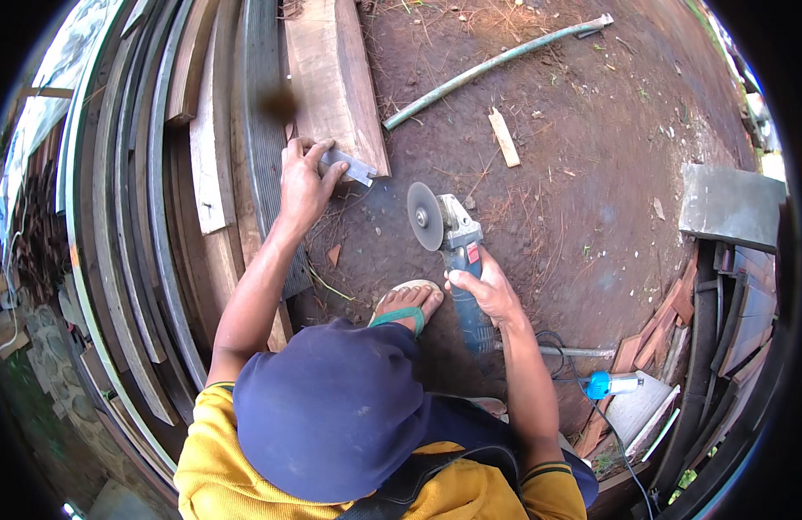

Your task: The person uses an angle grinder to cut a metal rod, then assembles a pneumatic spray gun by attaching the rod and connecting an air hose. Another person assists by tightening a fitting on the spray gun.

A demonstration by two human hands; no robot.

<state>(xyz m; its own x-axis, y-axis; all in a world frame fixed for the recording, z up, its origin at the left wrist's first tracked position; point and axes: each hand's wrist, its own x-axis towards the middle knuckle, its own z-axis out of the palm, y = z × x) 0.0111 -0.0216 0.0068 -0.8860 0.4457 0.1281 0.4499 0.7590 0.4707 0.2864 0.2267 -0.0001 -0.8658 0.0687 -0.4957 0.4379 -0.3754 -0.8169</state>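
My left hand (307, 178) pinches a short grey metal piece (356, 168) between thumb and fingers, at the near end of a thick wooden plank (332, 78). The piece has a notch or bend at its right end. In my right hand (495, 293) is a blue-grey angle grinder (472, 322), gripped round its body beside a red switch. Its round grey disc (425, 217) faces left, a little to the right of and nearer than the metal piece, not touching it. Whether the disc spins cannot be told.
Long planks and metal bars (158, 199) lie stacked along the left. On the dirt ground are a greenish pipe (496, 71) and a wood scrap (504, 137). A grey block (732, 206) and timber offcuts stand right, near a blue plug connector (600, 385) and black cord (622, 438). My sandalled foot (410, 305) is close below the disc.
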